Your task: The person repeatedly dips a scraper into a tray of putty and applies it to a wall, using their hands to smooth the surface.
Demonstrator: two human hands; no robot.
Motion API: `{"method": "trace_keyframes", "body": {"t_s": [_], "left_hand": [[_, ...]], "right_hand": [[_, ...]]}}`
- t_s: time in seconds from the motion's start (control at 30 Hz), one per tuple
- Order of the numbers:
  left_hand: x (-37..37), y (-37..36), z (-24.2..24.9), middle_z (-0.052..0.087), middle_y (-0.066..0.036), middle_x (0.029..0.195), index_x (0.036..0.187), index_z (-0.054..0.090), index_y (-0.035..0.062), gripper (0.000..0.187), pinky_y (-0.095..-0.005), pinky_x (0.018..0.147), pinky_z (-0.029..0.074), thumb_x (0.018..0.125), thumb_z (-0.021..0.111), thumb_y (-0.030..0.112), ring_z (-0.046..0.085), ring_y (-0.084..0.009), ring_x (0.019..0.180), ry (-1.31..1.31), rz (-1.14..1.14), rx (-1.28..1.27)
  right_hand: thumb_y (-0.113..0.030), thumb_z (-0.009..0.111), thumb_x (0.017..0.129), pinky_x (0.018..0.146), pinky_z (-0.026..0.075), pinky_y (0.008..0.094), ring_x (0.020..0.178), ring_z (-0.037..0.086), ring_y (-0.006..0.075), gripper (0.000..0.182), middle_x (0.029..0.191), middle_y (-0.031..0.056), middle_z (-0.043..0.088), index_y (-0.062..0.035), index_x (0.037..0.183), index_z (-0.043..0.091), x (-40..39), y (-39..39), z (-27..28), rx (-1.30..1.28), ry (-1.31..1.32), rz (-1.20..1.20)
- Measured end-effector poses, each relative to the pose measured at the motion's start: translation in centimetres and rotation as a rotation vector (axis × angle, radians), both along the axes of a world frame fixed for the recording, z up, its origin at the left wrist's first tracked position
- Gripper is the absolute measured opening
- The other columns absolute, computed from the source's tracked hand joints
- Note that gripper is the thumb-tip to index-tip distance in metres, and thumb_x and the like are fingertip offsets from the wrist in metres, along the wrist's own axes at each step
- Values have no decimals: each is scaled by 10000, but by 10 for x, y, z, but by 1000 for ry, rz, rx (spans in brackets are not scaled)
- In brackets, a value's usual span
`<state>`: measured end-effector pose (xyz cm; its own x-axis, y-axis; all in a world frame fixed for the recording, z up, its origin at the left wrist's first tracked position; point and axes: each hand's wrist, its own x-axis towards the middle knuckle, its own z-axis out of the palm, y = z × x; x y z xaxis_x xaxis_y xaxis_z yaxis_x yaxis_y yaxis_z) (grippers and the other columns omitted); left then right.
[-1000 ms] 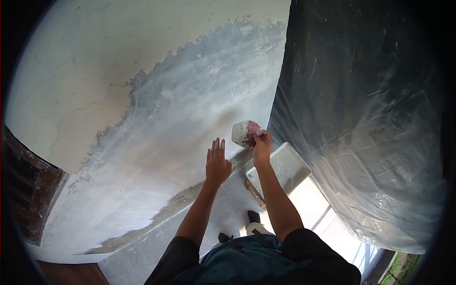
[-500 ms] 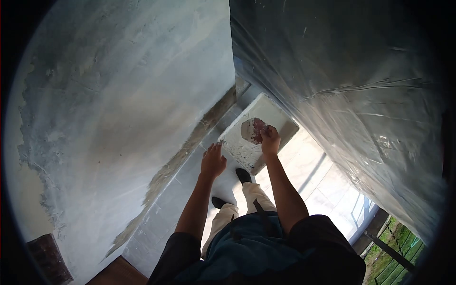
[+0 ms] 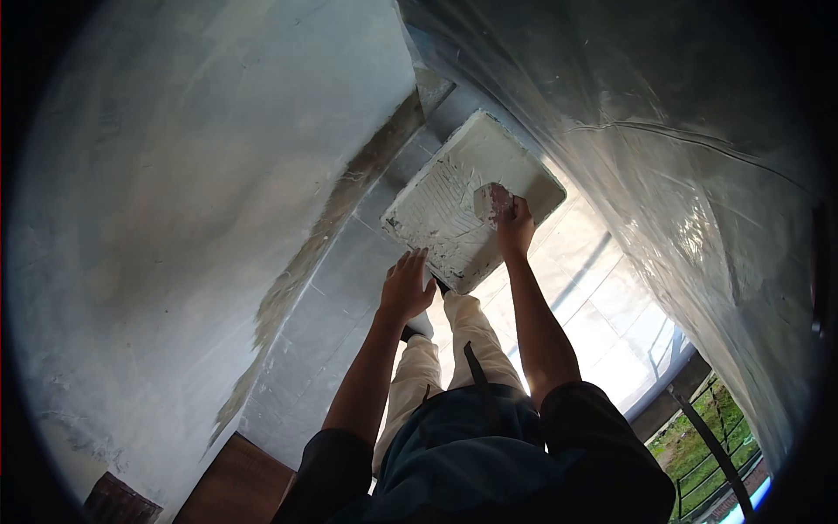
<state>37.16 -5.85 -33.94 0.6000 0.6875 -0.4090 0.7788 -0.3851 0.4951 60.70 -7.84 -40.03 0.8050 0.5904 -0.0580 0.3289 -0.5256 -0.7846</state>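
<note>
A wide tray (image 3: 543,185) with a ribbed slope lies tilted in view, smeared with whitish paste. My right hand (image 3: 515,225) is closed around a flat scraper (image 3: 496,203), reddish-brown near my fingers and coated with pale paste at its broad end. The scraper is over the middle of the tray, its face overlapping the ribs. My left hand (image 3: 407,284) is open and holds nothing, its fingers stretched toward the tray's near left edge, fingertips just short of the rim in this view.
On the left rises a wall (image 3: 175,218) with a smooth grey-white coat and a rough brownish strip (image 3: 301,271) along its foot. Plastic sheeting (image 3: 663,201) hangs on the right. Tiled floor (image 3: 323,341) lies below, with a railing (image 3: 711,445) and grass at lower right.
The tray sits higher and larger in view as the camera has shifted. My right hand has moved the scraper slightly right over it; my left hand is now closer to the tray's near edge.
</note>
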Motion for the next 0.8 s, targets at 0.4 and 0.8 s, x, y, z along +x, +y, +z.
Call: {"method": "trace_keyframes", "body": {"t_s": [0.4,0.8], "left_hand": [[-9,-14,-20,437,-166,1335,1352,346,48,627,-441,1017,356,806,601,220,408,-320,1250,-18,23,-53],[-30,-26,-25,443,-153,1330,1355,351,50,636,-459,1006,353,802,598,246,400,-318,1250,-7,87,-128]], "right_hand": [[-66,535,800,699,515,456,765,644,376,254,838,202,658,-61,1039,623,38,47,-20,-31,-240,177],[-43,547,773,687,520,451,766,643,382,268,838,203,656,-60,1033,612,36,49,-28,-24,-308,198]]}}
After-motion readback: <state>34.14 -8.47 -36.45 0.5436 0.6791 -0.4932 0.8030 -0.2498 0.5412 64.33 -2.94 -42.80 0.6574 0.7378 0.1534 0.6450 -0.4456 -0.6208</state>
